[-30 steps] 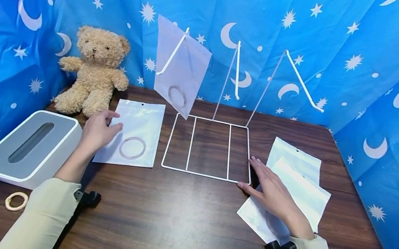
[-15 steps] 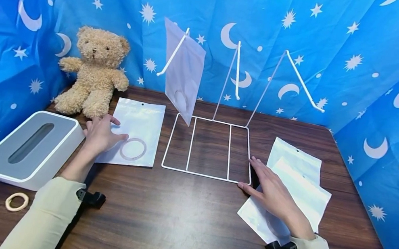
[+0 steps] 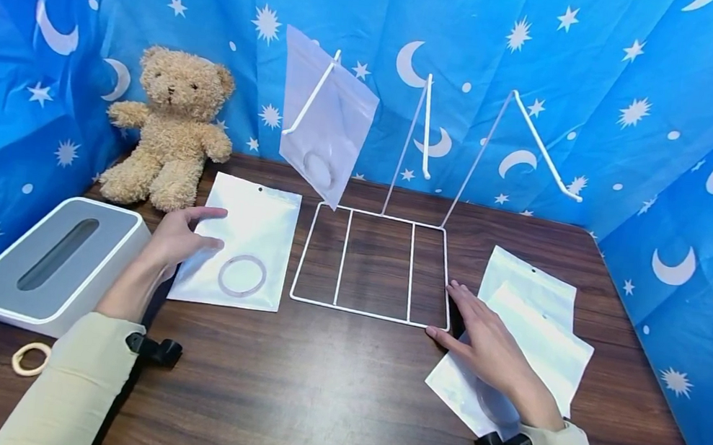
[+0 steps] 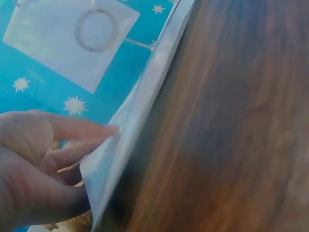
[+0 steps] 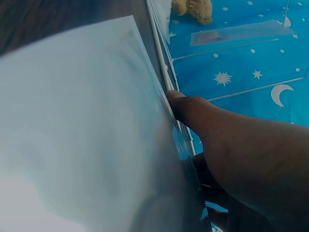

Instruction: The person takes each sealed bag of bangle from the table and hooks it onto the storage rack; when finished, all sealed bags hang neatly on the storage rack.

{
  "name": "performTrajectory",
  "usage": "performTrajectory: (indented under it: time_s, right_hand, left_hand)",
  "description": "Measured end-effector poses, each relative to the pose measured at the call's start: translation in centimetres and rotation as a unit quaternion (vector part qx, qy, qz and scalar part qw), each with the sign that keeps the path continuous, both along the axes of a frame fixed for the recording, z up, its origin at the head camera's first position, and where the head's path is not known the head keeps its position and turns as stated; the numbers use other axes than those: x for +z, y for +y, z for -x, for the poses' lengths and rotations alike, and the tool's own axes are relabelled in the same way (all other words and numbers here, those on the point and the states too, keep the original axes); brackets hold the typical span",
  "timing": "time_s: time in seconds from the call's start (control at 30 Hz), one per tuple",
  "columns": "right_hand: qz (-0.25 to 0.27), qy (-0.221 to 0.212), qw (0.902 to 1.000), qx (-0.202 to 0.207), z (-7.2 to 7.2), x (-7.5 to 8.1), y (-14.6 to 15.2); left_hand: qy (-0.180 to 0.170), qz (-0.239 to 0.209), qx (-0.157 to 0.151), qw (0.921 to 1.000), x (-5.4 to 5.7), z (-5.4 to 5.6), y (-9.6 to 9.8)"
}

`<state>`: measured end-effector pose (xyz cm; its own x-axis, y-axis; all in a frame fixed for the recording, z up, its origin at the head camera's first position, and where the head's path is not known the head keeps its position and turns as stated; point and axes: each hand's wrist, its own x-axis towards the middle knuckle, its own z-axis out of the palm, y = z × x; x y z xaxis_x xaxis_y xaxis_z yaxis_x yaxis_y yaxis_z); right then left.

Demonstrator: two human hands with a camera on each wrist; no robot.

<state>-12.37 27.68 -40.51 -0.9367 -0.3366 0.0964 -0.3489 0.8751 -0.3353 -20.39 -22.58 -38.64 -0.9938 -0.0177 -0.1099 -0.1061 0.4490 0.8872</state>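
My left hand (image 3: 179, 236) holds a white zip pouch (image 3: 247, 204) by its left edge, thumb and index finger over its face. A pale ring shape (image 3: 243, 275) shows on the pouch's lower part. In the left wrist view, the pouch (image 4: 130, 116) is seen nearly edge-on, close over the tabletop, with fingertips at its edge. My right hand (image 3: 494, 342) rests with extended fingers at the right front corner of a white wire display rack (image 3: 370, 314). Another pouch (image 3: 322, 117) with a ring hangs on the rack's left arm.
Several white pouches (image 3: 552, 345) overlap at the right, partly beneath my right hand and wrist. A tissue box (image 3: 4, 287) stands left, with a beige ring (image 3: 30, 359) before it. Behind sit a teddy bear (image 3: 175, 116) and a blue patterned curtain (image 3: 481, 32).
My left hand has shifted at the pouch's left edge, and the pouch has risen slightly and moved right. The hanging pouch has swung about. My right hand has stayed on the rack.
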Motion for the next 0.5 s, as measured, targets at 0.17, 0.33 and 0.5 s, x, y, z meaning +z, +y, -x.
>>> performTrajectory:
  time_s: [0.17,0.33,0.5]
  right_hand:
    - [0.001,-0.004,1.0,-0.002,0.0,0.0,0.0]
    - [0.005,0.005,1.0,0.005,0.0,-0.2,0.1]
    - [0.0,-0.001,1.0,0.005,0.0,-0.1,0.1]
  left_hand:
    - [-0.005,-0.01,-0.009,0.9999,0.4,0.0,-0.2]
    - [0.066,0.041,-0.016,0.9968,1.8,-0.6,-0.4]
    - [0.147,0.125,0.002,0.9811,4.6,-1.9,-0.6]
